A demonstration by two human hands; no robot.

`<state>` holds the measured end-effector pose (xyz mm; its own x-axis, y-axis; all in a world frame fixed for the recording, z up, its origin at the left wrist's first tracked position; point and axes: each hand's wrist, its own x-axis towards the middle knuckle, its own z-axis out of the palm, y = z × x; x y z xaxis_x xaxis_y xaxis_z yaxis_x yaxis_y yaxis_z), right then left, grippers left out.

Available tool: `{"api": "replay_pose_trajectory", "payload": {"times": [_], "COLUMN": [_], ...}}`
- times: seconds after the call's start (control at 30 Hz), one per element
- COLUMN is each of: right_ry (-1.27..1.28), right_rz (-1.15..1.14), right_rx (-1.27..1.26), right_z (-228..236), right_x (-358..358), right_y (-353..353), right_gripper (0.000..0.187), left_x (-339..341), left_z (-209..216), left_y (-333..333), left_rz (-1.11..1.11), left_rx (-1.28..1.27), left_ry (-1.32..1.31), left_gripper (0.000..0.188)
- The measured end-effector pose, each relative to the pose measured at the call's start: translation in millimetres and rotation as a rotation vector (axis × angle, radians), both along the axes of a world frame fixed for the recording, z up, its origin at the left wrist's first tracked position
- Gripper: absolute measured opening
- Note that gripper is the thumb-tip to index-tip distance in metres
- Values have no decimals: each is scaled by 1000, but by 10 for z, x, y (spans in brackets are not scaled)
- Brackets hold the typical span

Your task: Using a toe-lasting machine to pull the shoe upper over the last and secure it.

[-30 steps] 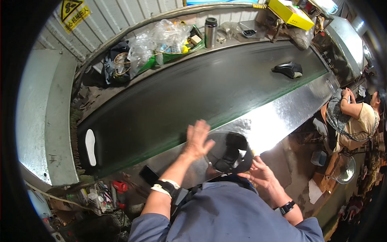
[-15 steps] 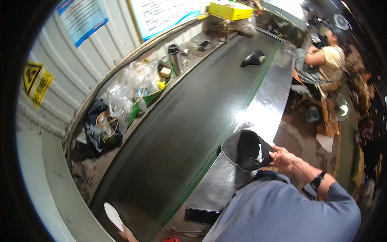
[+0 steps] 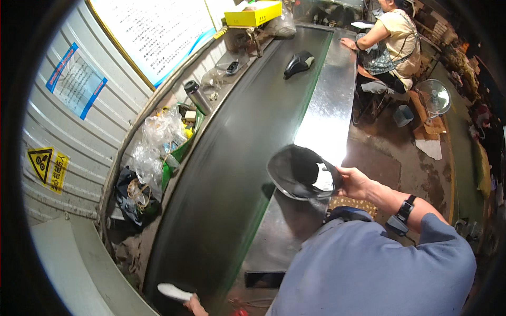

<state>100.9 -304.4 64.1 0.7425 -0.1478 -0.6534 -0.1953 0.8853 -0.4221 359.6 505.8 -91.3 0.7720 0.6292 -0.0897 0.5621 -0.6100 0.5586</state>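
My right hand grips the rim of a black shoe upper between thumb and fingers. Its wide opening faces up, and something white shows inside. The upper is above the metal ledge along the conveyor belt. At the lower edge, my left hand, only partly in view, holds one end of a white insole over the near end of the dark belt. Farther up the belt lies a black and grey shoe.
A co-worker sits at the far right, one hand on the ledge. Along the belt's left side are plastic bags, a steel flask and a yellow box. A black flat object lies near me; a fan stands right.
The view has shifted. My right hand still holds the upper, now more tilted toward me. The insole has swung flatter in my left hand. The co-worker's hand has moved onto the ledge.
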Motion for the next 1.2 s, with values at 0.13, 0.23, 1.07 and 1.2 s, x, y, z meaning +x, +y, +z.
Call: {"api": "replay_pose_trajectory", "payload": {"times": [0.13,0.23,1.07,1.2], "right_ry": [-12,-38,-945,-1037], "right_rz": [-228,-224,629,680], "right_rx": [35,138,-1700,-2055], "right_z": [249,279,-39,-423], "right_x": [-140,-17,-536,-505], "right_y": [-75,-71,-116,78], "right_gripper": [41,40,39,55], "left_x": [-124,-608,-1314,-1149], "left_z": [738,1117,1067,894], "left_y": [-1855,-2189,-5463,-5461], "left_rz": [-299,-655,-271,-228], "left_rx": [162,429,-1366,-933], "left_ry": [171,-136,245,76], "left_gripper": [86,77,45,35]}}
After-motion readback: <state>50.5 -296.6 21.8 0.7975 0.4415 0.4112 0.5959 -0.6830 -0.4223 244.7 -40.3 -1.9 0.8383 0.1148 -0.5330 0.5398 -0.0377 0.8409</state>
